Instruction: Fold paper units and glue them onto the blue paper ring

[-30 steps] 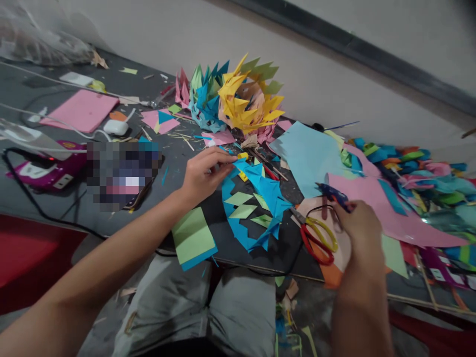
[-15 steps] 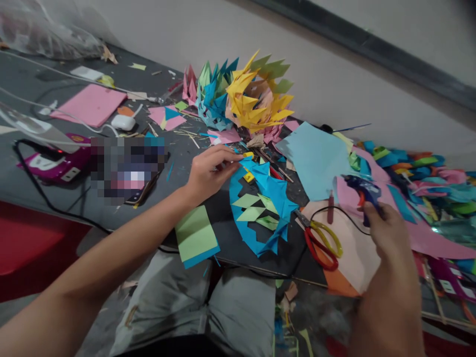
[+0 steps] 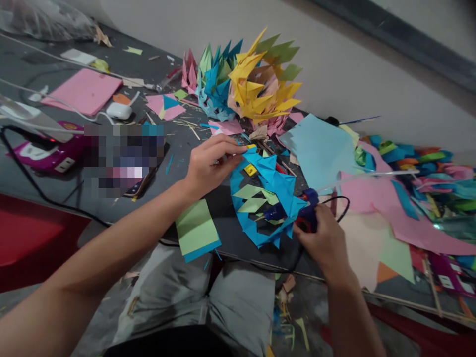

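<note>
In the head view my left hand (image 3: 214, 159) pinches the upper end of a spiky blue paper ring (image 3: 277, 181), its thumb and fingers closed on the edge. My right hand (image 3: 324, 239) grips a dark blue glue gun (image 3: 309, 206) at the ring's right side. The gun reaches across the ring, its barrel partly behind a blue paper point, and its nozzle points left over the opening. A clear glue stick (image 3: 368, 174) sticks out of its back. Light green folded paper pieces (image 3: 251, 204) and a small yellow piece (image 3: 250, 170) show inside the ring.
Behind the ring stand yellow (image 3: 245, 74) and blue-green paper crowns (image 3: 213, 91). A green and blue paper stack (image 3: 197, 230) lies near the front edge. At left are a phone (image 3: 139, 186) and a purple power strip (image 3: 55, 156). Coloured paper scraps (image 3: 405, 158) pile up at right.
My right hand has brought the glue gun left from above the pink paper to the blue ring. The scissors have gone out of sight. My left hand keeps its pinch.
</note>
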Demonstrator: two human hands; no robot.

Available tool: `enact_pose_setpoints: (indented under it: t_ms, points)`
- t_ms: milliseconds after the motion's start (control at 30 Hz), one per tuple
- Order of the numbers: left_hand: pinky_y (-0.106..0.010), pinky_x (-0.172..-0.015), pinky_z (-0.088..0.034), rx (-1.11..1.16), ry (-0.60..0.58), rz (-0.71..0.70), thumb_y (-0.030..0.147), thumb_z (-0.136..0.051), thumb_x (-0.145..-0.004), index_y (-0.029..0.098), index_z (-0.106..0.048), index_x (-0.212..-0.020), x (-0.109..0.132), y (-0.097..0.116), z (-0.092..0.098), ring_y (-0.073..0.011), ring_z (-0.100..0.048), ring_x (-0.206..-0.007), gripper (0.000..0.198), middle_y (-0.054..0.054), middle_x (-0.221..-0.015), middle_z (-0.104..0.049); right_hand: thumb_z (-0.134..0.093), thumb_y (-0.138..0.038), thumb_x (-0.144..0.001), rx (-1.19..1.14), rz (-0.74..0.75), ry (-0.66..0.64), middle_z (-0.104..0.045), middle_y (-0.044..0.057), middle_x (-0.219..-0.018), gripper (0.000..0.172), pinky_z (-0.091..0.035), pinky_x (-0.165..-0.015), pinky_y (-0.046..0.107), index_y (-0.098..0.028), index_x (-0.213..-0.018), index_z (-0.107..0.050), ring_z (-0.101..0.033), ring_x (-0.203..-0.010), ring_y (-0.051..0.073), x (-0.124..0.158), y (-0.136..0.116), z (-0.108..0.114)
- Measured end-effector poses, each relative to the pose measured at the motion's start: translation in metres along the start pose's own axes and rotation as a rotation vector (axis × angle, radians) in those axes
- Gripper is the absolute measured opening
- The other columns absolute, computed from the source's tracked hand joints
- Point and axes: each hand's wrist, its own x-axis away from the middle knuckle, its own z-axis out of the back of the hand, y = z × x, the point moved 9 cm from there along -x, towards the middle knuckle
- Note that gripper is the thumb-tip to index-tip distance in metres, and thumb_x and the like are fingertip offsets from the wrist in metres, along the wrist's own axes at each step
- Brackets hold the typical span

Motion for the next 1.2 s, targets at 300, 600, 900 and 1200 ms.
enact_pose_setpoints:
  t_ms: [300, 600, 900, 1200]
  points:
    - [-0.022, -0.053, -0.046, -0.037, -0.030, 0.014, 0.023, -0.054, -0.082, 0.021, -0.062, -0.084, 0.001, 0.000, -0.002, -0.0093, -0.056, -0.064, 0.008, -0.002, -0.079, -0.062, -0.041, -0.027, -0.078, -0.011, 0.207, -0.014, -0.053, 0.004, -0.068, 0.004, -0.040, -0.050, 0.029, -0.023, -0.076, -0.041, -0.054, -0.065, 0.021, 0.003, -0.023, -0.010]
    - [-0.021, -0.049, -0.045, -0.057, -0.059, 0.065, 0.025, -0.053, -0.083, 0.021, -0.062, -0.083, 0.003, -0.004, -0.006, -0.0096, -0.056, -0.064, 0.009, -0.002, -0.079, -0.062, -0.042, -0.016, -0.077, -0.035, 0.283, 0.013, -0.054, 0.006, -0.074, 0.007, -0.041, -0.053, 0.031, -0.022, -0.081, -0.045, -0.053, -0.070, 0.022, 0.011, -0.027, -0.010]
    - [-0.023, -0.050, -0.045, -0.059, -0.099, 0.127, 0.030, -0.052, -0.083, 0.022, -0.062, -0.081, 0.005, -0.012, -0.010, -0.0112, -0.056, -0.067, 0.013, -0.002, -0.078, -0.060, -0.046, -0.021, -0.079, -0.063, 0.279, -0.015, -0.056, 0.007, -0.080, 0.008, -0.043, -0.060, 0.033, -0.022, -0.086, -0.048, -0.054, -0.075, 0.023, 0.016, -0.020, -0.013]
    - [-0.025, -0.051, -0.046, -0.048, -0.101, 0.153, 0.030, -0.054, -0.082, 0.022, -0.062, -0.080, 0.005, -0.015, -0.011, -0.0120, -0.057, -0.067, 0.012, -0.002, -0.078, -0.060, -0.047, -0.027, -0.083, -0.041, 0.246, 0.003, -0.055, 0.006, -0.077, 0.006, -0.042, -0.057, 0.032, -0.021, -0.081, -0.048, -0.055, -0.072, 0.022, 0.013, -0.013, -0.005]
